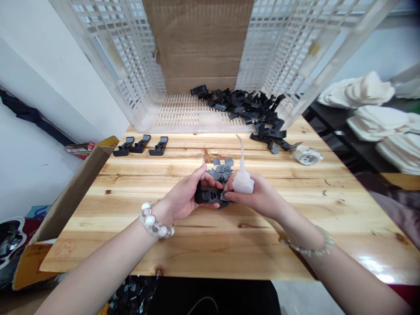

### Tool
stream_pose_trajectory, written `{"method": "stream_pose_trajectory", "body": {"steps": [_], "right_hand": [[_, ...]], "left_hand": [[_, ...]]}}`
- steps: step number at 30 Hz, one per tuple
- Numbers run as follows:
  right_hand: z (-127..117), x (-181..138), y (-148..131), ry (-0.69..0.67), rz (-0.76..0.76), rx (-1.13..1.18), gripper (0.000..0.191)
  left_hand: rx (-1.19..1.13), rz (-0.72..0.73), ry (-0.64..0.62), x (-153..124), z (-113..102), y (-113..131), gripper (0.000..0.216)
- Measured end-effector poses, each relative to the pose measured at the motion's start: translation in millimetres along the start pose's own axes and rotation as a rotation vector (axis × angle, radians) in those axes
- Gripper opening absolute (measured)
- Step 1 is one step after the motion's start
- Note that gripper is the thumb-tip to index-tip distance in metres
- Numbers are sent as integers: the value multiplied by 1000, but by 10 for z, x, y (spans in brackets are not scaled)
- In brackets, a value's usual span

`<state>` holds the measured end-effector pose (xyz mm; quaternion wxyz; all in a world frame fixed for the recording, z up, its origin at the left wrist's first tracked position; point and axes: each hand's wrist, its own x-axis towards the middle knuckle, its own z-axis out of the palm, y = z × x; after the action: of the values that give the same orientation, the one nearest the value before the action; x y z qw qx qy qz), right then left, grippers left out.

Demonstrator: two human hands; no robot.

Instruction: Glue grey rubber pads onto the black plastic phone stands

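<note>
My left hand [183, 192] is closed round a black plastic part [210, 195] with slots in its face, held low over the middle of the table. In my right hand [259, 192] sits a white glue bottle [243, 181], its long thin nozzle pointing up and away from the part. The right thumb and a fingertip also press at the right end of the black part, on what looks like a small grey pad [225, 195]. Just beyond both hands lies a pile of grey pads [221, 170]. Fingers partly hide the black part.
Three black parts [158, 146] stand in a row at the left. A white plastic crate [206, 122] on its side holds many black parts [246, 103], some spilling onto the wooden table [131, 218]. A tape roll [306, 155] lies right; a cardboard box [75, 188] stands left.
</note>
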<state>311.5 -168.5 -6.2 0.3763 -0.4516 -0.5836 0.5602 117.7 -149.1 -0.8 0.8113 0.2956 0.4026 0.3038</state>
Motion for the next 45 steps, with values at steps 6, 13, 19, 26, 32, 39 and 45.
{"method": "stream_pose_trajectory", "body": {"steps": [6,13,19,26,32,39,45], "right_hand": [[-7,-10,-3,-54,-6,37,18],[-15,5,0,121,-5,235,21],[-51,54,39,243,65,384,25],[68,48,62,133,105,252,21],[60,51,93,179,80,229,19],[9,51,138,176,31,370,23],[-6,53,132,167,21,392,23]], "left_hand": [[459,-67,-236,-66,-89,53,32],[480,-73,-351,-100,-53,13,22],[301,220,-72,-63,21,-8,13],[235,276,-45,49,23,-186,31],[247,307,-6,63,23,-221,34],[327,359,27,29,51,-161,34],[363,352,49,10,69,-145,34]]}}
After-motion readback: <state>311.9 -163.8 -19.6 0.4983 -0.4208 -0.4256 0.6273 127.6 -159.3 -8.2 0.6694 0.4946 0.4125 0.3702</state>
